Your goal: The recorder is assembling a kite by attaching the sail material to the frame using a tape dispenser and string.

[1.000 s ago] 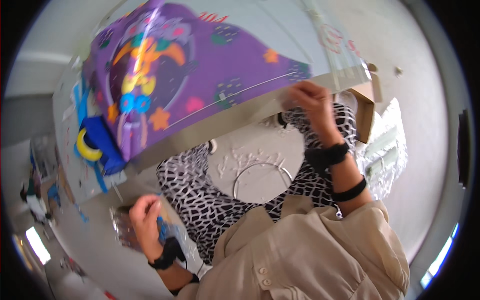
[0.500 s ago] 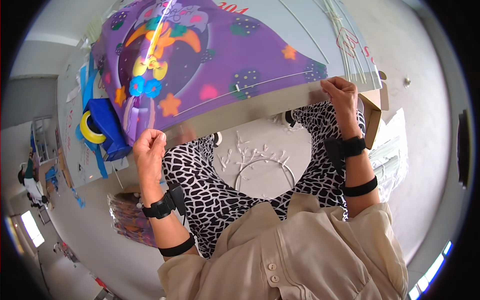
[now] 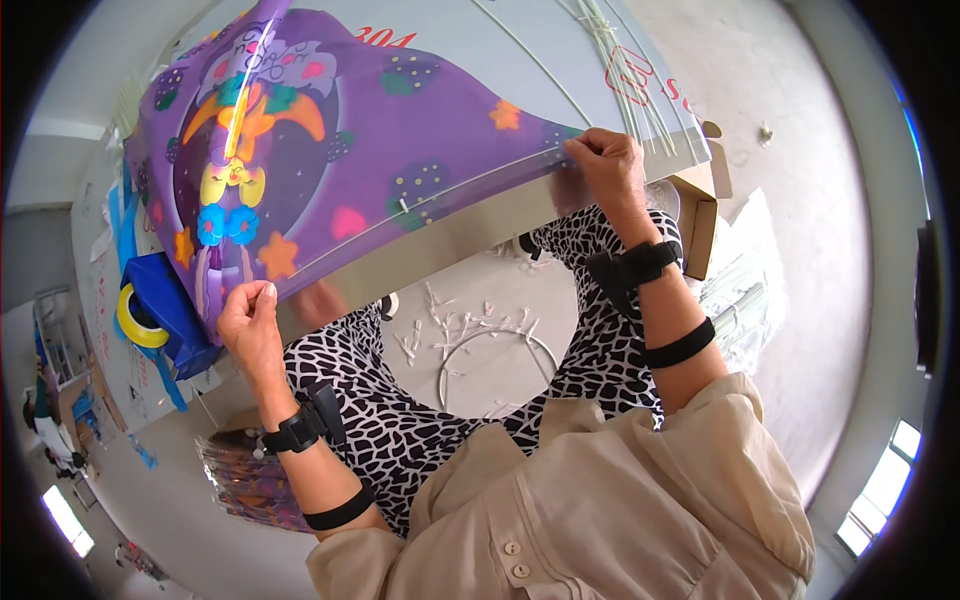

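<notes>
A purple printed kite sheet (image 3: 380, 160) with stars, hearts and a cartoon figure lies over the board before me. Along its near edge runs a thin white rod (image 3: 460, 188) with a small white clip partway along. My left hand (image 3: 252, 335) pinches at the near left part of that edge, by one end of the rod. At the right corner, my right hand (image 3: 610, 175) pinches the sheet beside the rod's other end. Whether the rod itself is between my fingers cannot be made out.
A blue tape dispenser (image 3: 165, 310) with yellow tape stands left of the sheet. Thin white rods (image 3: 625, 80) lie on the board (image 3: 480, 70). An open cardboard box (image 3: 700, 210) and bagged rods (image 3: 740, 300) sit at the right. Below, small white pieces and a ring (image 3: 497, 335) lie on the floor.
The view has shifted, so the board and sheet appear farther left. Both hands remain pinched at the sheet's near edge, and the rod's left end now appears closer to my left fingers.
</notes>
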